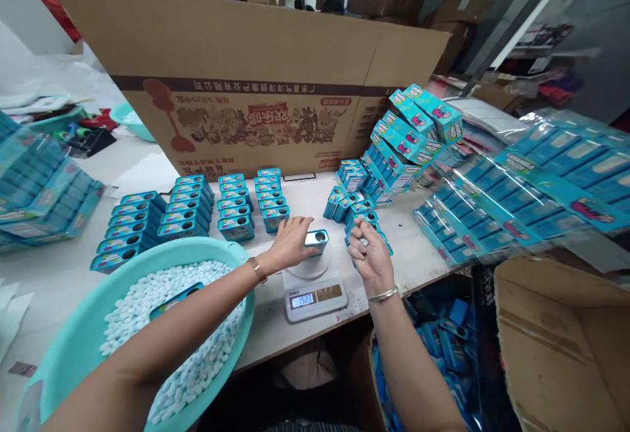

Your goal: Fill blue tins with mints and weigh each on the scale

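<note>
My left hand (294,243) is closed around the left end of a small blue tin (317,241) with a dark round opening on top. The tin is at the round pan of a white digital scale (315,302); its lit display seems to read 1527. Just right of the scale, my right hand (369,251) is raised with its fingers curled together. A whitish bit shows between those fingers, too small to name. Behind it is a group of similar blue tins (361,209), partly hidden. Left of the scale, a turquoise basin (63,346) holds many white candies (197,346) and another blue tin (172,302).
Rows of blue tins (187,212) line the table before a large cardboard box panel (260,51). Turquoise display boxes (408,130) are stacked at the back right, near plastic-wrapped packs (522,182). Below the table edge sits a carton of blue packages (443,346).
</note>
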`<state>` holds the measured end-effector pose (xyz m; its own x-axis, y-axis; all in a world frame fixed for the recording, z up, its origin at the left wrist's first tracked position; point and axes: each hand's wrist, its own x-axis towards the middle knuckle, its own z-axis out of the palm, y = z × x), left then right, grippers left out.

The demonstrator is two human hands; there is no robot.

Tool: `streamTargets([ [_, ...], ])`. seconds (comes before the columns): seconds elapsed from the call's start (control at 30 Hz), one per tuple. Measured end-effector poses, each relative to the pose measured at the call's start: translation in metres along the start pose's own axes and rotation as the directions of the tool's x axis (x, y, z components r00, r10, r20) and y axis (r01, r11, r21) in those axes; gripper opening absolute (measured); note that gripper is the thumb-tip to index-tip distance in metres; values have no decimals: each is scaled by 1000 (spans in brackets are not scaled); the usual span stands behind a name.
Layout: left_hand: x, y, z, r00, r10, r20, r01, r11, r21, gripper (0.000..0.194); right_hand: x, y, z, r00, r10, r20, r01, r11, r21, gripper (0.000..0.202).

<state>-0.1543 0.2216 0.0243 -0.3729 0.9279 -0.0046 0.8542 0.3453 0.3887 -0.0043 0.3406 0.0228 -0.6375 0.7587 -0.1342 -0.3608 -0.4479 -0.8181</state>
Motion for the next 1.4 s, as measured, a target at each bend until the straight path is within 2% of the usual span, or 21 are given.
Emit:
streamTargets([
  [0.07, 1, -2, 3, 1000, 4, 18, -4, 1000, -7, 63, 5, 5, 8, 998, 35, 46, -26, 984, -177, 28],
  [0.13, 3, -4, 6, 999, 10, 41, -9, 1000, -18, 54, 10, 7, 15, 993, 8, 117, 45, 894, -446, 27],
  [0.17, 4, -4, 8, 999, 13, 48, -12, 1000, -24, 49, 11, 7, 18, 985, -30, 169, 126, 794, -595, 25],
  [0.2, 4, -5, 10, 999, 14, 52, -13, 1000, -27, 45, 12, 6, 21, 971, -60, 232, 214, 652, -727, 23],
  [0.27, 5, -5, 12, 999, 13, 49, -12, 1000, -26, 39, 12, 3, 27, 936, -49, 348, 345, 315, -884, 17],
  [0.33, 4, -5, 12, 999, 8, 41, -7, 1000, -22, 37, 12, 0, 32, 919, 41, 391, 390, 43, -920, 16],
  [0.4, 3, -5, 12, 999, 5, 31, -4, 1000, -27, 37, 12, -3, 34, 909, 125, 397, 411, -115, -905, 20],
  [0.47, 2, -6, 13, 1000, 7, 22, -7, 999, -33, 39, 12, -4, 35, 902, 172, 396, 425, -193, -884, 26],
  [0.53, 2, -6, 13, 1000, 10, 19, -9, 999, -31, 41, 12, -5, 34, 896, 200, 396, 436, -230, -870, 30],
  [0.73, 2, -5, 12, 999, 2, 42, -2, 1000, -13, 43, 11, -9, 39, 902, 235, 361, 416, -263, -870, 36],
  [0.83, 1, -5, 11, 999, 5, 35, -4, 1000, -12, 42, 11, -9, 43, 906, 241, 347, 409, -288, -866, 28],
  [0.93, 0, -6, 13, 1000, 12, 28, -11, 1000, -15, 39, 13, -9, 42, 891, 229, 393, 445, -269, -854, 14],
  [1.0, -1, -7, 13, 1000, 23, 21, -23, 999, -23, 38, 15, -12, 38, 884, 188, 427, 460, -195, -866, 8],
  [1.03, 0, -7, 13, 1000, 27, 8, -26, 999, -29, 37, 17, -15, 35, 886, 144, 441, 459, -129, -879, 8],
  [1.1, 4, -7, 10, 999, 23, -30, -24, 999, -42, 34, 20, -23, 26, 896, 2, 444, 443, 71, -894, 14],
  [1.17, 15, -5, 4, 997, -14, -71, 10, 998, -63, 31, 21, -31, 16, 923, -132, 361, 384, 341, -858, 23],
  [1.2, 23, -4, 0, 994, -58, -88, 51, 996, -79, 30, 20, -34, 10, 945, -160, 284, 326, 485, -812, 27],
  [1.27, 44, -1, -8, 978, -179, -107, 167, 979, -114, 31, 14, -36, 0, 985, -120, 125, 173, 727, -665, 37],
  [1.33, 68, 2, -13, 950, -290, -115, 273, 952, -139, 33, 3, -32, -8, 999, -43, 18, 46, 861, -507, 45],
  [1.4, 93, 4, -12, 927, -357, -114, 339, 928, -151, 35, -12, -23, -13, 998, 4, -56, -26, 910, -413, 49],
])
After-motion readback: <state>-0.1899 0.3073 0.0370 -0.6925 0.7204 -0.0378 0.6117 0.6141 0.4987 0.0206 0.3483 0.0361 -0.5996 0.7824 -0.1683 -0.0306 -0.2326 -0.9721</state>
